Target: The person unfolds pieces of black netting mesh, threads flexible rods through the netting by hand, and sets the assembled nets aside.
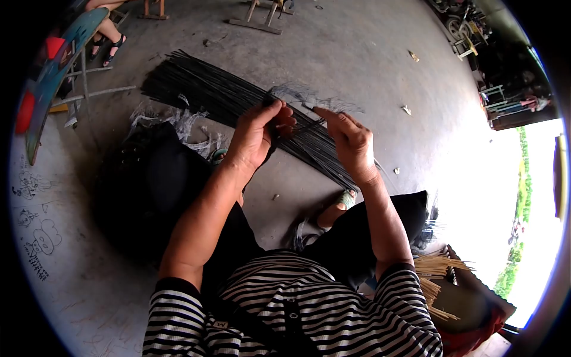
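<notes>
My left hand [257, 134] is raised in front of me, its fingers curled round a small bunch of thin dark strands [285, 126]. Some of these strands run across to my right hand [352, 141], which is closed with thumb and forefinger pinched at their other end. The exact hold of the right fingertips is too small to make out. Below both hands, a long bundle of thin black rods [202, 83] lies slantwise on the floor. Fine, loose wispy fibres [297, 92] show just beyond the hands.
Crumpled clear plastic [205, 134] lies by the bundle on the left. Bundled pale sticks [437, 268] stand at lower right near a bright doorway. Another person's legs [109, 35] show at upper left beside a table [71, 44]. A wooden stand [256, 25] is at the top.
</notes>
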A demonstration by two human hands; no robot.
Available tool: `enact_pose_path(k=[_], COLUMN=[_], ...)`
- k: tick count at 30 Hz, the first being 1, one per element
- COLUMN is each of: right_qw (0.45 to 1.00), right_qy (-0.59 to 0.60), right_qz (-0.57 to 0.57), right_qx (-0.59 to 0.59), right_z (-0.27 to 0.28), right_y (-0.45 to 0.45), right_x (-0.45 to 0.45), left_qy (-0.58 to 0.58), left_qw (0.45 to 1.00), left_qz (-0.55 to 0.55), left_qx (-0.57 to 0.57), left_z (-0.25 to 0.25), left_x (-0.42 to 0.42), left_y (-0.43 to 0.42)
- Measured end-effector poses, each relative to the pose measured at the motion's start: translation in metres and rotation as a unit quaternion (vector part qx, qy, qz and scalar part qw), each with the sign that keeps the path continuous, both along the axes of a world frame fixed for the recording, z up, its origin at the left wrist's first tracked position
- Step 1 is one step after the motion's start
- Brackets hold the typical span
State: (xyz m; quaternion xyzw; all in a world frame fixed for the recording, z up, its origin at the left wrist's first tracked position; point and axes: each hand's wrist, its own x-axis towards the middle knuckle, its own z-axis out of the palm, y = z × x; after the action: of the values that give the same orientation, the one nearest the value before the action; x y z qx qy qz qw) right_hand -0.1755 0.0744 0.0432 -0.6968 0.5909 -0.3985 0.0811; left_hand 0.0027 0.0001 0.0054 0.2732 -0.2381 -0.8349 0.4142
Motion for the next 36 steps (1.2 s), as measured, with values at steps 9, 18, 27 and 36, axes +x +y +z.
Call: enact_pose_path(k=[9, 18, 27, 36], right_qw=[0.995, 0.993, 0.981, 0.995], right_qy=[-0.081, 0.120, -0.173, -0.029], right_qz=[-0.047, 0.000, -0.042, -0.059], right_qx=[0.016, -0.023, 0.074, 0.079], right_z=[-0.001, -0.006, 0.007, 0.001], right_y=[-0.004, -0.003, -0.008, -0.003], right_x=[0.013, 0.000, 0.013, 0.006], left_qy=[0.043, 0.015, 0.050, -0.043], left_qw=[0.990, 0.999, 0.997, 0.991], left_qz=[-0.132, 0.021, -0.045, -0.085], left_qx=[-0.010, -0.024, 0.046, -0.098], left_z=[-0.011, 0.000, -0.008, 0.001], left_x=[-0.012, 0.004, -0.008, 0.001], left_y=[0.015, -0.005, 0.009, 0.004])
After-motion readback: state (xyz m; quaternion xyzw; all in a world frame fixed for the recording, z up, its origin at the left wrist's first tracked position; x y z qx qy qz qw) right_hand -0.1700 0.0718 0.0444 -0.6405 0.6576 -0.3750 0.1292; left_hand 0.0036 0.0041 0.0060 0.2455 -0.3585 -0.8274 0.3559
